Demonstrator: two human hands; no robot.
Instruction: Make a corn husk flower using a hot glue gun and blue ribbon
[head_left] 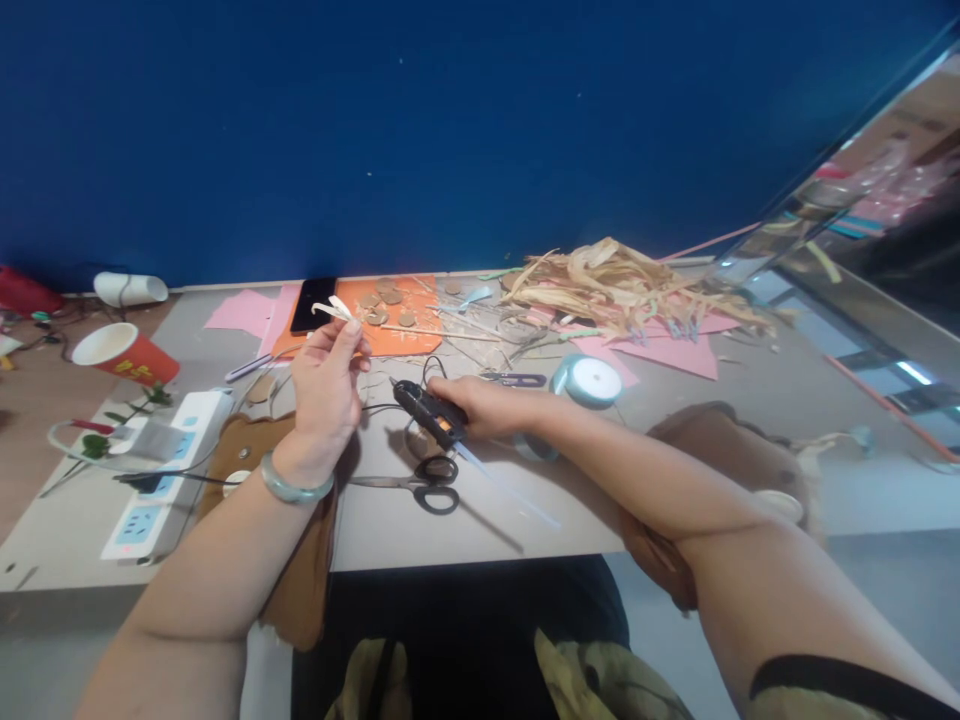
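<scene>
Left hand (326,385): I'm pinching a pale strip (342,311), beyond and left of the scissors (412,483) | right hand (480,405): I'm gripping the glue gun (426,408), just beyond them | best keep nozzle (394,382) off skin

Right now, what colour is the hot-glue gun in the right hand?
The hot-glue gun is mostly black, seen in the head view.

Soft, fairly even light on the desk (379,540)
Faint shadows mark its top; blur and stretching show to its right.
</scene>
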